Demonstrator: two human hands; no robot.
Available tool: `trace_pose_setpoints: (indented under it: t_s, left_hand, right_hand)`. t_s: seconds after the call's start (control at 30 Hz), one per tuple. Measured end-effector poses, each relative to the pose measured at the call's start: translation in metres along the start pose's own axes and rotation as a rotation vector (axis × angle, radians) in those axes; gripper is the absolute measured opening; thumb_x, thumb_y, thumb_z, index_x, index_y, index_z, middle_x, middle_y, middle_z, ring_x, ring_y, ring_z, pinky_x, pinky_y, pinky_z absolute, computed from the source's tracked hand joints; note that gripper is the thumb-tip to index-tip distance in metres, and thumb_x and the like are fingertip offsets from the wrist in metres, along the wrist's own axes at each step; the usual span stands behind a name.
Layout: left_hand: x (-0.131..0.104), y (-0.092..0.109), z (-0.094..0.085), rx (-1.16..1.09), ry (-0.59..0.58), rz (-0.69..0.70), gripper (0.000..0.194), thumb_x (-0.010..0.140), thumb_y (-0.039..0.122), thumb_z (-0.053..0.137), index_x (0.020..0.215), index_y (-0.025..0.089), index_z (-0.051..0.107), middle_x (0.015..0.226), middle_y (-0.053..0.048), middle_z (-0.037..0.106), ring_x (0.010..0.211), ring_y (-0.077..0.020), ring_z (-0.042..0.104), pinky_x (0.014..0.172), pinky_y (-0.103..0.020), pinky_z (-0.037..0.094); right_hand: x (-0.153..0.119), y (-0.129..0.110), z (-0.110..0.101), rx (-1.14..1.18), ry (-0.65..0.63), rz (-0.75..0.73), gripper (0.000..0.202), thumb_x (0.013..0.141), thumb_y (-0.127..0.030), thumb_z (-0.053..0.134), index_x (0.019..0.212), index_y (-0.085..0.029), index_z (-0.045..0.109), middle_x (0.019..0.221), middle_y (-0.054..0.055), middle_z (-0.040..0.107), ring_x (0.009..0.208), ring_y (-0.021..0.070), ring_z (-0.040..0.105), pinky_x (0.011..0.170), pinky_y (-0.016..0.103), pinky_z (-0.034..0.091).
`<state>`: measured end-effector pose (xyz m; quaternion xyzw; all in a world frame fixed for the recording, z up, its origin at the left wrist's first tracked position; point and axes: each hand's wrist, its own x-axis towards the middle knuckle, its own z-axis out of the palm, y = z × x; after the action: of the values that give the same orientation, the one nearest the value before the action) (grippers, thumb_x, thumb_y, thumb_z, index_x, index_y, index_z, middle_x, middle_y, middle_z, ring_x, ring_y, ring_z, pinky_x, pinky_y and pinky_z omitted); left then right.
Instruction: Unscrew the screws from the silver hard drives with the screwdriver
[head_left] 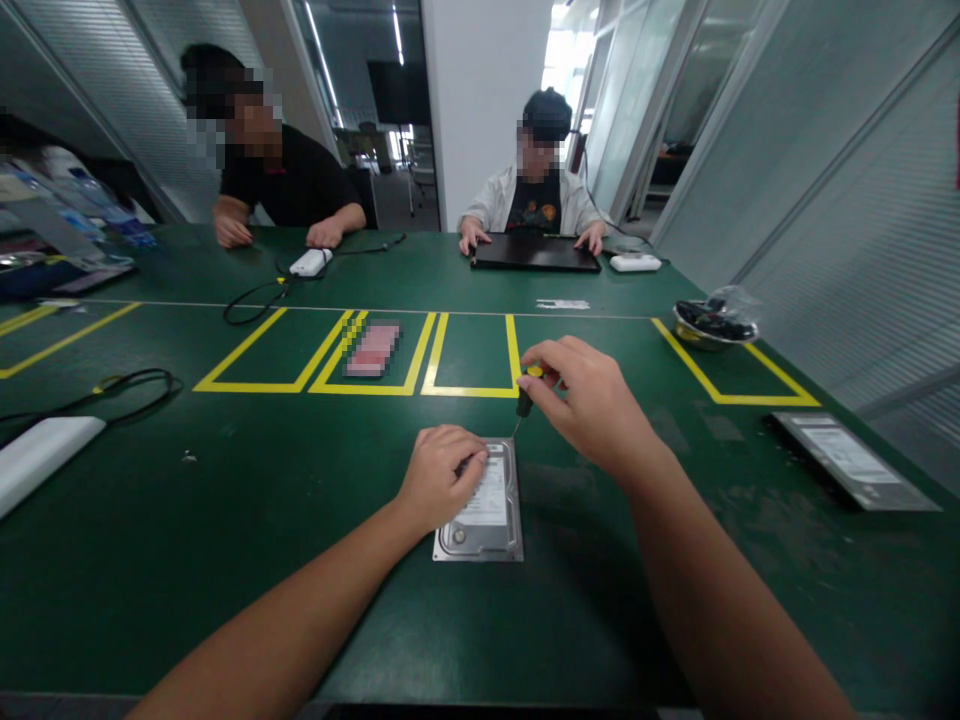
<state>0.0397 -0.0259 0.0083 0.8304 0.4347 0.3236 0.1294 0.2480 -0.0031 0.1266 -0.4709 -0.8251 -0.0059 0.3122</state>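
Note:
A silver hard drive with a white label lies flat on the green table in front of me. My left hand grips it by its left side, fingers curled over its upper part and thumb on the label. Above its far right corner, my right hand pinches a small screwdriver with a dark handle and yellow top. The screwdriver's thin shaft slants down to that corner of the drive. Whether its tip sits in a screw is too small to tell.
Another hard drive lies at the right, before a metal bowl of dark items. Yellow tape marks boxes, one with a pink blurred object. White power strips and cables lie left. Two people sit opposite, one touching a black panel.

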Motion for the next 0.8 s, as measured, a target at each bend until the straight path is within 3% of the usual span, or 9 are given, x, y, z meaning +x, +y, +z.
trace_pose_setpoints:
  t_s: [0.13, 0.43, 0.6, 0.8]
  left_hand:
    - [0.0001, -0.0003, 0.0003, -0.001, 0.001, 0.0, 0.019, 0.093, 0.023, 0.05, 0.088, 0.021, 0.068, 0.097, -0.002, 0.073, 0.096, -0.0205, 0.063, 0.088, -0.04, 0.039]
    - [0.0001, -0.001, 0.0014, 0.006, 0.0, 0.0, 0.021, 0.093, 0.024, 0.049, 0.088, 0.021, 0.069, 0.097, -0.003, 0.074, 0.096, -0.0214, 0.063, 0.087, -0.04, 0.04]
    - [0.0002, -0.0007, 0.0006, 0.003, 0.001, -0.002, 0.02, 0.093, 0.023, 0.049, 0.088, 0.022, 0.069, 0.097, -0.003, 0.074, 0.095, -0.0211, 0.063, 0.087, -0.04, 0.04]
    - [0.0001, -0.0004, 0.0009, 0.006, 0.003, -0.001, 0.02, 0.093, 0.022, 0.05, 0.088, 0.022, 0.069, 0.097, -0.002, 0.074, 0.095, -0.0206, 0.063, 0.087, -0.039, 0.04]
  right_hand:
    - [0.001, 0.0005, 0.004, -0.027, 0.032, 0.036, 0.01, 0.089, -0.027, 0.064, 0.089, -0.017, 0.065, 0.085, 0.005, 0.061, 0.079, 0.0179, 0.056, 0.071, 0.029, 0.042]
    - [0.0009, 0.0013, 0.002, 0.095, 0.05, -0.056, 0.015, 0.089, -0.014, 0.053, 0.093, -0.018, 0.067, 0.096, 0.006, 0.07, 0.093, 0.0193, 0.064, 0.085, 0.032, 0.047]
    - [0.0015, 0.0014, 0.0049, 0.088, 0.066, -0.032, 0.008, 0.089, -0.018, 0.059, 0.092, -0.018, 0.066, 0.09, 0.004, 0.067, 0.083, 0.0167, 0.06, 0.074, 0.029, 0.046]
    - [0.0019, 0.0017, 0.0062, 0.062, 0.065, -0.023, 0.008, 0.089, -0.024, 0.064, 0.089, -0.017, 0.068, 0.088, 0.005, 0.064, 0.08, 0.0161, 0.058, 0.072, 0.028, 0.044]
